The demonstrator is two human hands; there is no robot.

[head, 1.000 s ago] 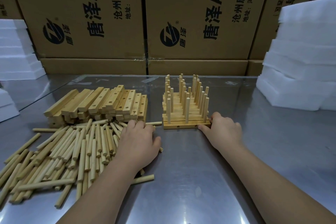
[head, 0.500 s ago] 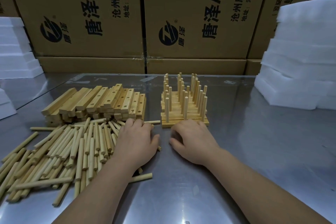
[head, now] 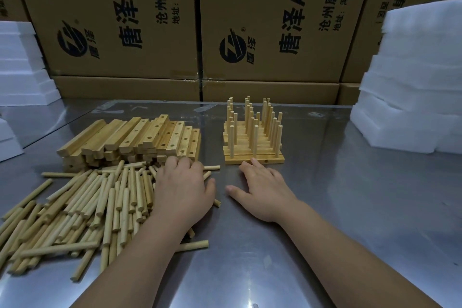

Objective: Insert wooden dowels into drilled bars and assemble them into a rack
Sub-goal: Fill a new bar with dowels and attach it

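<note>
right hand (head: 265, 192) flat, released, by front edge of rack (head: 253, 157) — left hand (head: 182, 195) on dowels (head: 120, 197), grip unclear

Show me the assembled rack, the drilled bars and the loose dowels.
assembled rack (head: 275, 157), head view, front base bar
drilled bars (head: 155, 130), head view, top of stack
loose dowels (head: 107, 202), head view, middle of pile

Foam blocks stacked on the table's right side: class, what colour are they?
The foam blocks are white, clearest in the head view.
</note>
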